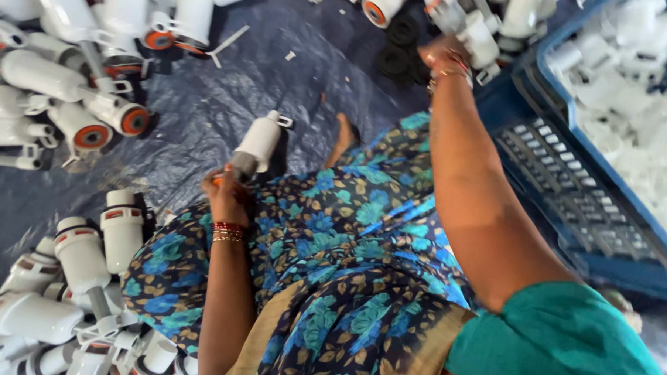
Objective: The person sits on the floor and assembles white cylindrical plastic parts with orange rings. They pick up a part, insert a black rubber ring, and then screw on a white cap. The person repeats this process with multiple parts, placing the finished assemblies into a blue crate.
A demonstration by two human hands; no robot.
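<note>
White plastic cylinder [259,143] sits in the left hand [226,195], which is clamped around its lower grey end so that the body tilts up and to the right, its small looped top pointing away over the dark blue plastic sheet [270,71] that covers the floor. Red and gold bangles [228,232] ring that wrist, and the forearm runs down over a lap draped in blue and brown floral cloth [343,246]. A bare foot [341,138] pokes out from under the cloth just to the right of the held piece. The right hand [441,54] is stretched well away from the left, up toward the top of the view, where it rests at the edge of a cluster of white parts [483,19] and beside several black rubber rings [401,48] lying on the sheet; whether its fingers are closed on anything cannot be told, since they are blurred and seen from behind. A teal sleeve [553,335] covers that upper arm. To the right stands a blue plastic crate [570,194] filled with small white fittings [632,73]. More white cylinders with orange-ringed ends [79,93] lie heaped at upper left, and another pile [71,293] stands and lies at lower left, close to the knee.
</note>
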